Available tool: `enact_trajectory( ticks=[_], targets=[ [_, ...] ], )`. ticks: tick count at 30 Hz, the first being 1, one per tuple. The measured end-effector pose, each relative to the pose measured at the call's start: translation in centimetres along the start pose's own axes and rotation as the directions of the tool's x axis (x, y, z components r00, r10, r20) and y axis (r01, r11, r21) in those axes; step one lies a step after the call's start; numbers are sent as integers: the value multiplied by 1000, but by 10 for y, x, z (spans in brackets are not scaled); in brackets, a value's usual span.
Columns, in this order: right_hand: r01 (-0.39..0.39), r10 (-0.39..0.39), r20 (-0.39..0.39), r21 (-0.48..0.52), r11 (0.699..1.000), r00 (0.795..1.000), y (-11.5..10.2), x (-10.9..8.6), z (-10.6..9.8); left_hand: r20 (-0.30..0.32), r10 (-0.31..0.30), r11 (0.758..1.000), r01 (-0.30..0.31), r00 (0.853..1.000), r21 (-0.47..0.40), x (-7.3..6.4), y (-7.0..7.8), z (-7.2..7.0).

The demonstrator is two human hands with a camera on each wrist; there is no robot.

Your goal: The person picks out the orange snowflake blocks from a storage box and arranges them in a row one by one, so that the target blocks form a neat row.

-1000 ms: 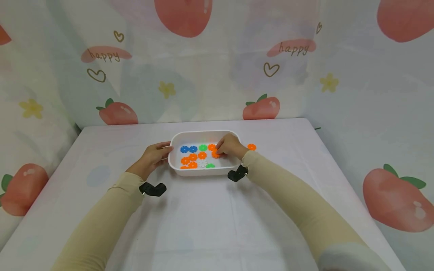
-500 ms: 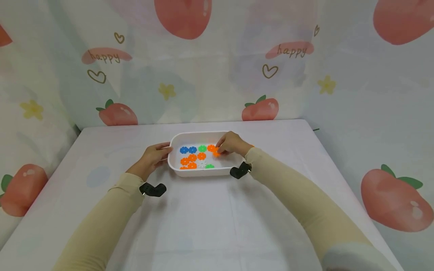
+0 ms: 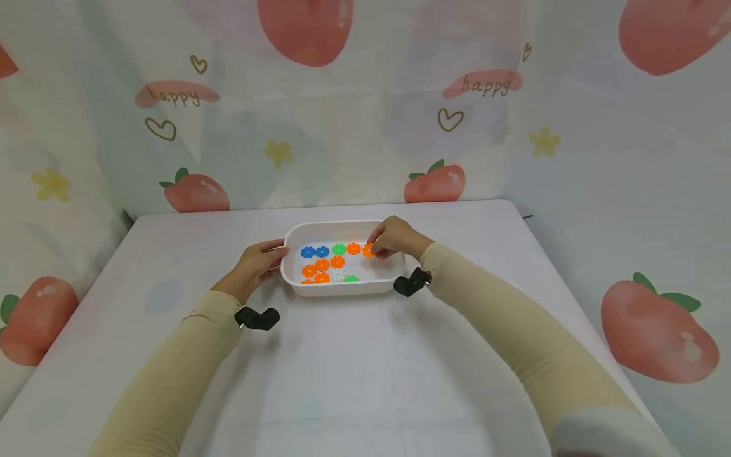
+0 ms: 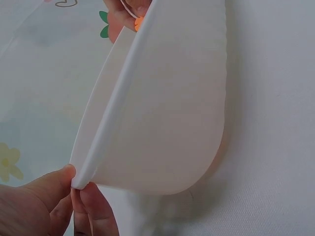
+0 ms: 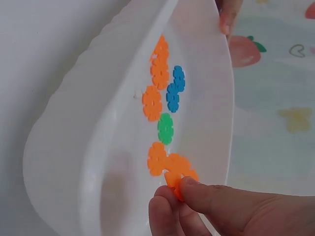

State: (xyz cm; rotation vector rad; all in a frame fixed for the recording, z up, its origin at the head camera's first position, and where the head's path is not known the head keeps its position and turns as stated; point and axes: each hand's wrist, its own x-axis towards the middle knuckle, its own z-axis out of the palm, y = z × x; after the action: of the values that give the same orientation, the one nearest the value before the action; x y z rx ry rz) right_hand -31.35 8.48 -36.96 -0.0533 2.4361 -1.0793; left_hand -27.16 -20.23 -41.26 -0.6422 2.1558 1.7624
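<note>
A white plastic tray holds toothed disc pieces. My left hand grips its left end; in the left wrist view the thumb lies over the rim with fingers beneath. My right hand reaches over the tray's right end. Between its thumb and fingers it pinches an orange disc, with more orange right behind it. Beside these lies another orange disc, then a green disc. Two blue discs and several orange discs lie in the left part.
A pale disc and a second green disc lie near the tray's front wall. The white-covered table runs back to a fruit-print backdrop. A black wrist camera sits just by the tray's front right corner.
My right hand has shifted slightly right and back with the orange disc it pinches. An orange disc on the table right of the tray is now out of sight. The left hand keeps its grip.
</note>
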Motion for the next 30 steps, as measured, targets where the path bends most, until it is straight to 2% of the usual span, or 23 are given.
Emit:
enact_trajectory(
  ticks=[9,16,30],
  targets=[
    [24,-26,39,37,999,999,4,-6,-13,9,9,1000,-9,1000,15,-3,-2,0],
    [30,-30,50,-4,1000,998,5,-10,-25,8,13,1000,-13,1000,11,-4,1,1],
    [19,-19,43,-6,1000,999,11,-13,-42,5,13,1000,-13,1000,16,-3,0,2]
  ],
)
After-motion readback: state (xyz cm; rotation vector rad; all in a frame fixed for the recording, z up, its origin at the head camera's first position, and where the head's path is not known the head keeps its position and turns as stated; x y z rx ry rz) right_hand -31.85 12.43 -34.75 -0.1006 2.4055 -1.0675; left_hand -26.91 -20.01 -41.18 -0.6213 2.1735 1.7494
